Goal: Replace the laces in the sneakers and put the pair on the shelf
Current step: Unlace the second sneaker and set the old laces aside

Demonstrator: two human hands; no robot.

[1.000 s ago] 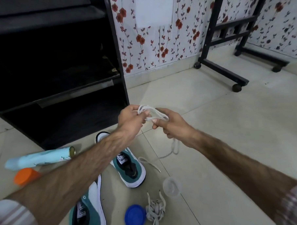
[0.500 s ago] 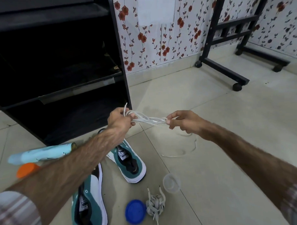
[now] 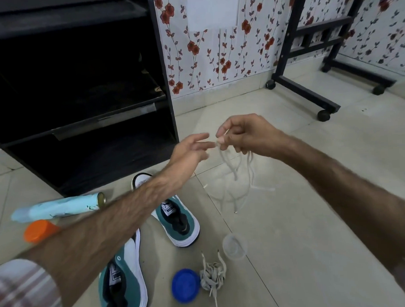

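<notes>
My right hand (image 3: pixel 244 135) pinches a white lace (image 3: pixel 234 170) whose loops hang down to the tiled floor. Just left of it, my left hand (image 3: pixel 189 149) has its fingers stretched out, the tips close to the pinched lace end. Two teal-and-white sneakers without laces lie on the floor below my left arm: one (image 3: pixel 179 221) in the middle, one (image 3: pixel 126 286) at the bottom. A bundle of grey laces (image 3: pixel 212 276) lies beside a blue lid (image 3: pixel 185 285). The black shelf unit (image 3: pixel 79 117) stands at the left.
A light blue spray can (image 3: pixel 57 207) and an orange cap (image 3: pixel 39 230) lie at the left. A clear plastic cup (image 3: pixel 234 246) sits near the grey laces. A black wheeled rack (image 3: pixel 310 93) stands at the back right against floral wallpaper.
The lace was stretched between both hands. My left hand has let go and opened, and the lace now hangs in loops from my right hand alone, which has risen slightly.
</notes>
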